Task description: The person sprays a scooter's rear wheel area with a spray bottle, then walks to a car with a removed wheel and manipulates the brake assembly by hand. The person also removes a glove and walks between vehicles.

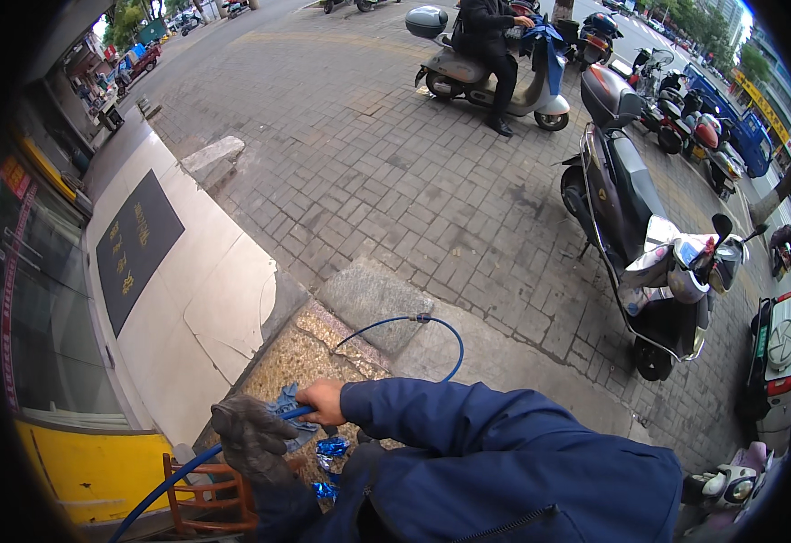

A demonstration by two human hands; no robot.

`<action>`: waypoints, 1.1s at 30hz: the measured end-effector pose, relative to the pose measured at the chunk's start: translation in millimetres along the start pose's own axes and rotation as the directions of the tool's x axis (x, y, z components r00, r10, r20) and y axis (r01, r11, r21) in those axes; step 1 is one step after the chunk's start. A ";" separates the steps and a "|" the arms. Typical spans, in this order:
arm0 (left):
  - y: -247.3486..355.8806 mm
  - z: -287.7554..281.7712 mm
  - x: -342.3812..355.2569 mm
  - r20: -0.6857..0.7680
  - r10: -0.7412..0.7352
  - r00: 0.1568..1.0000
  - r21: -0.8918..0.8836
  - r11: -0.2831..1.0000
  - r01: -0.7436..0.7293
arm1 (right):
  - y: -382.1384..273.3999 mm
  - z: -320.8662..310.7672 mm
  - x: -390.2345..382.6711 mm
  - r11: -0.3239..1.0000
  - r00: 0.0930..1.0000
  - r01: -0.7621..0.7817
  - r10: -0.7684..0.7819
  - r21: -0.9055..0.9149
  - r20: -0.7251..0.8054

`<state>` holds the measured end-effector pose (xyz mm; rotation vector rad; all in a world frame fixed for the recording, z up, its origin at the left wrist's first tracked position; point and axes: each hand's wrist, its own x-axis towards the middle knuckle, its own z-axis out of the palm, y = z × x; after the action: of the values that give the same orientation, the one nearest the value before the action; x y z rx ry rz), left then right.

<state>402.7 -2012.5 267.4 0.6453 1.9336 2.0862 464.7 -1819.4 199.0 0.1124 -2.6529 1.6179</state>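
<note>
A blue hose (pixel 298 413) rises from the lower left, runs through both hands and passes behind my right sleeve. Beyond the sleeve, it loops over the ground with a dark fitting (pixel 422 318) on it. My left hand (pixel 255 439), in a dark worn glove, is closed around the hose. Bare and also closed on it, my right hand (pixel 323 401) is just to the right. A crumpled light-blue cloth (pixel 287 398) lies between and behind the hands; whether the fingers grip it too, I cannot tell. Below it is shiny blue foil (pixel 330 448).
A brown wooden chair (pixel 210 498) stands at lower left beside a yellow panel (pixel 97 471). Left is a pale stone ledge (pixel 205 303). A parked scooter (pixel 635 217) stands on the paving to the right. A person (pixel 486 36) sits on another scooter farther off.
</note>
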 end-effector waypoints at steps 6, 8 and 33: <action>14.1 -20.2 32.1 0.260 -0.448 0.855 -0.503 0.693 0.516 | -6.6 -12.9 11.4 0.989 0.993 -0.080 0.090 -0.126 0.082; 10.3 -26.8 30.1 0.515 -0.280 0.810 -0.747 0.316 0.585 | -19.2 -14.3 9.9 0.975 0.988 -0.120 0.135 -0.188 0.072; -7.6 -249.8 -79.4 0.054 -0.049 0.997 0.349 0.937 0.027 | -132.2 181.5 127.3 0.985 0.998 0.058 -0.061 -0.165 -0.015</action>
<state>356.5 -2269.0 238.0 0.7229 2.2812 1.6903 350.0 -2046.7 241.3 0.1677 -2.7266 1.3688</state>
